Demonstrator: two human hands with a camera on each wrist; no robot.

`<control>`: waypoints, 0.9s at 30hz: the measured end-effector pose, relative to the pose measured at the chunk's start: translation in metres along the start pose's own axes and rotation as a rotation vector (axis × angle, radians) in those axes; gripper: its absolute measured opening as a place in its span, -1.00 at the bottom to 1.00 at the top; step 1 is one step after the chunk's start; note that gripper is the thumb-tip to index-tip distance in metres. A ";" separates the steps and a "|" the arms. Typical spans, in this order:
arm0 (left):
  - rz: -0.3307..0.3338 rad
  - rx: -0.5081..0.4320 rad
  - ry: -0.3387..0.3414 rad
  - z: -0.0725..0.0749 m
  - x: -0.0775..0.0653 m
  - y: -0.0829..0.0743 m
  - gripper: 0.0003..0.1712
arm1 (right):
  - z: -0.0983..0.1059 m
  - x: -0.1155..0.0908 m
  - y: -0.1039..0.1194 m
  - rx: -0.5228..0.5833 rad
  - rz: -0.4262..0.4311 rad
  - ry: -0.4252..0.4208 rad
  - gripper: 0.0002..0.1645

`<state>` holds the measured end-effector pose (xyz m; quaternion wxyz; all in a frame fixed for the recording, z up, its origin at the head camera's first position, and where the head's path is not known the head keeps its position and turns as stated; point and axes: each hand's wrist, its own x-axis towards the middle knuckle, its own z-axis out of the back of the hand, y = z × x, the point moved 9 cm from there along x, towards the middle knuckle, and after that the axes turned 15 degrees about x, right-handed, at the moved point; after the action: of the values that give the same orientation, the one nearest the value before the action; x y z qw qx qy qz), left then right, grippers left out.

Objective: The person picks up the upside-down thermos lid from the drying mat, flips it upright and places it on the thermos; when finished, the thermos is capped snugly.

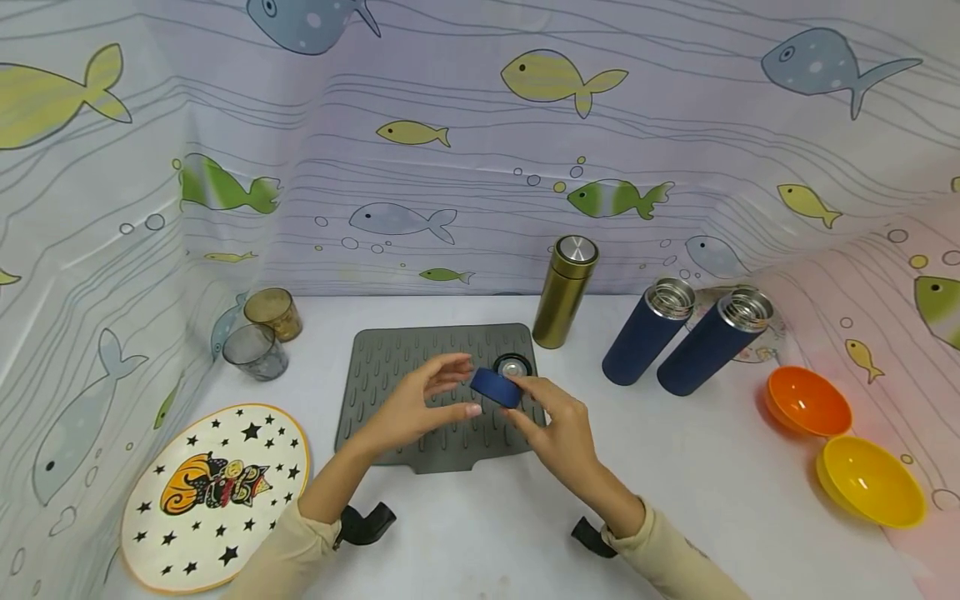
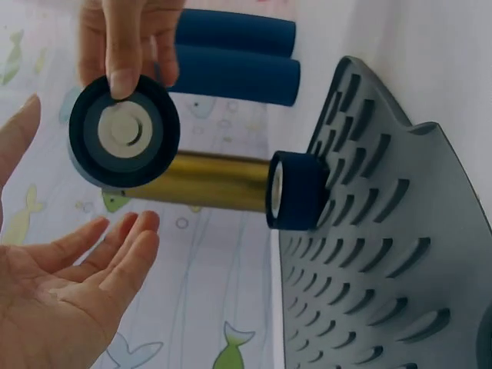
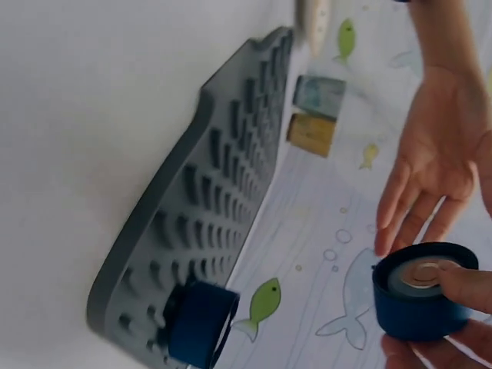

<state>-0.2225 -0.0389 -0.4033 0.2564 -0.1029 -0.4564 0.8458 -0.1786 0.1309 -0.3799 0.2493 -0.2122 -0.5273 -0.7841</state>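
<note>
My right hand (image 1: 561, 433) pinches a dark blue bottle lid (image 1: 493, 389) between thumb and fingers, above the grey drying mat (image 1: 390, 367). The lid's underside, with a pale round centre, faces the left wrist camera. Beside the lid, my left hand (image 1: 412, 408) is held with its fingers extended and nothing in its grasp. A second blue lid (image 2: 300, 192) rests on the mat with its inner side up, partly behind the held one in the head view. Two dark blue bottles (image 1: 648, 332) stand uncapped to the right, their steel mouths showing.
Behind the mat stands a capped gold flask (image 1: 566, 292). An orange bowl (image 1: 808, 402) and a yellow bowl (image 1: 870, 482) sit at far right, near a patterned plate (image 1: 772, 343). Two glass tumblers (image 1: 257, 352) and a round star-patterned placemat (image 1: 217, 500) lie left.
</note>
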 end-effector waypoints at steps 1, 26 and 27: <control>0.000 -0.004 0.007 -0.001 0.000 0.000 -0.16 | 0.001 -0.001 0.004 -0.045 0.061 -0.005 -0.42; -0.156 0.017 -0.010 -0.033 0.009 -0.024 0.02 | -0.002 -0.029 0.060 -0.505 1.006 -0.098 -0.81; -0.161 0.026 -0.031 -0.034 0.009 -0.025 -0.01 | -0.002 -0.029 0.060 -0.507 1.012 -0.100 -0.82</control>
<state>-0.2081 0.0013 -0.4010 0.3180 -0.0493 -0.4560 0.8298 -0.1189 0.1143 -0.3548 0.5100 -0.5284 -0.1661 -0.6581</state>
